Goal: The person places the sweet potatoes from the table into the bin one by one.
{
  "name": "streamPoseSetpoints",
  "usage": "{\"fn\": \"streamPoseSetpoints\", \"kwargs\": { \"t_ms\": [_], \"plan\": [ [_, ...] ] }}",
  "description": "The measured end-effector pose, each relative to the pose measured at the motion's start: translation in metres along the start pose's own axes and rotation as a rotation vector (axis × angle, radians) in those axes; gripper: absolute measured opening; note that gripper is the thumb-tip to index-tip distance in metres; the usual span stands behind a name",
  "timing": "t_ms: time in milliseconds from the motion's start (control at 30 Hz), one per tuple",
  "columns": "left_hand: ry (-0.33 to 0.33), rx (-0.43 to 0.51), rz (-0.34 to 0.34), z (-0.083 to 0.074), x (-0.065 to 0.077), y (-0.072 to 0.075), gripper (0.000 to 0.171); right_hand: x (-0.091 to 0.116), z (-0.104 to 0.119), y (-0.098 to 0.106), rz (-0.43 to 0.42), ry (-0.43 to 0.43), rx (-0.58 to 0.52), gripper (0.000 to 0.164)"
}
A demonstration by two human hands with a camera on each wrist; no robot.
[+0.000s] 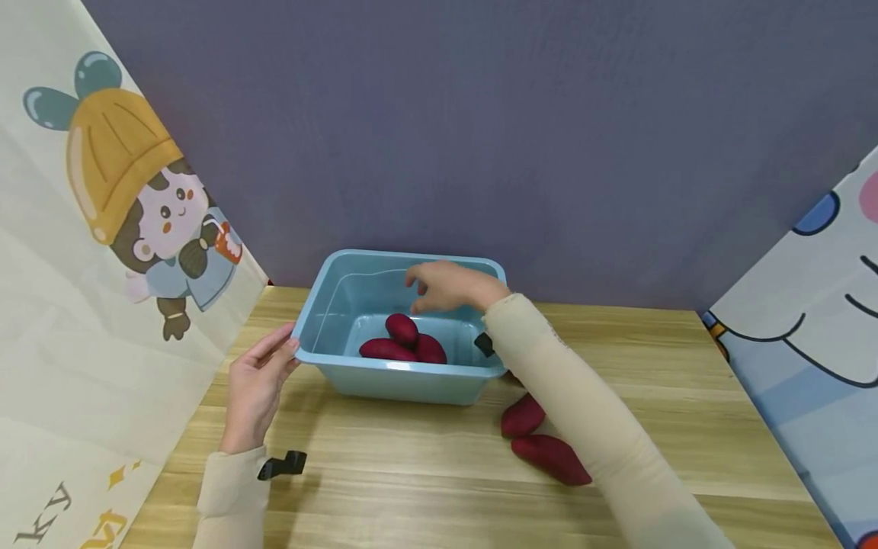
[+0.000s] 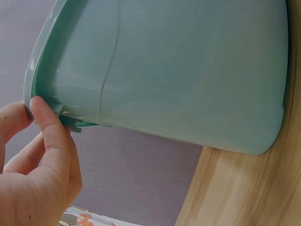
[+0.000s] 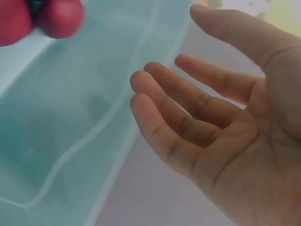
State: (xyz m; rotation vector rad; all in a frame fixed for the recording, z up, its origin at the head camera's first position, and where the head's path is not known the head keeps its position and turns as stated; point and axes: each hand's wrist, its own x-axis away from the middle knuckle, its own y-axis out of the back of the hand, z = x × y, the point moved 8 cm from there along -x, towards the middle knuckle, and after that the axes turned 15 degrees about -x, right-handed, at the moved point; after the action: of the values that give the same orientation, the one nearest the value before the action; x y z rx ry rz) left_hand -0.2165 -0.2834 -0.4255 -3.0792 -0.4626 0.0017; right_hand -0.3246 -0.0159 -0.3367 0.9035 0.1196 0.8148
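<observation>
A light blue plastic basin (image 1: 405, 385) stands on the wooden table near the back. My left hand (image 1: 255, 381) pinches its rim at the left front corner; in the left wrist view the thumb and fingers (image 2: 51, 127) grip that edge. My right hand (image 1: 449, 286) hovers over the basin with fingers spread and nothing in the palm, as the right wrist view also shows (image 3: 221, 127). Inside the basin lie three dark red sweet potatoes, one (image 1: 402, 329) leaning over two others (image 1: 386, 350). The right forearm covers the basin's right end.
More sweet potatoes lie on the table right of the basin, one (image 1: 523, 416) just behind another (image 1: 551, 459), partly under the right sleeve (image 1: 583, 404). A grey-purple wall (image 1: 480, 137) rises behind. Printed cloth panels (image 1: 62, 290) flank the table (image 1: 384, 473) on both sides.
</observation>
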Motion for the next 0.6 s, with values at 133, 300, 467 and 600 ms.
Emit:
{"fn": "streamPoseSetpoints", "kwargs": {
  "t_ms": [133, 300, 467, 600],
  "plan": [
    [-0.001, -0.006, 0.001, 0.0, -0.001, -0.001, 0.047, 0.027, 0.014, 0.016, -0.071, 0.051, -0.054, 0.05],
    [0.013, 0.009, -0.002, 0.001, -0.001, -0.002, 0.046, 0.066, 0.018, 0.031, -0.195, 0.129, -0.062, 0.049],
    [0.034, 0.025, 0.003, 0.002, -0.001, -0.001, 0.05, 0.105, 0.008, 0.037, -0.291, 0.178, -0.047, 0.049],
    [0.04, 0.033, 0.001, 0.002, 0.0, -0.001, 0.052, 0.134, -0.002, 0.035, -0.355, 0.181, -0.047, 0.05]
  ]
}}
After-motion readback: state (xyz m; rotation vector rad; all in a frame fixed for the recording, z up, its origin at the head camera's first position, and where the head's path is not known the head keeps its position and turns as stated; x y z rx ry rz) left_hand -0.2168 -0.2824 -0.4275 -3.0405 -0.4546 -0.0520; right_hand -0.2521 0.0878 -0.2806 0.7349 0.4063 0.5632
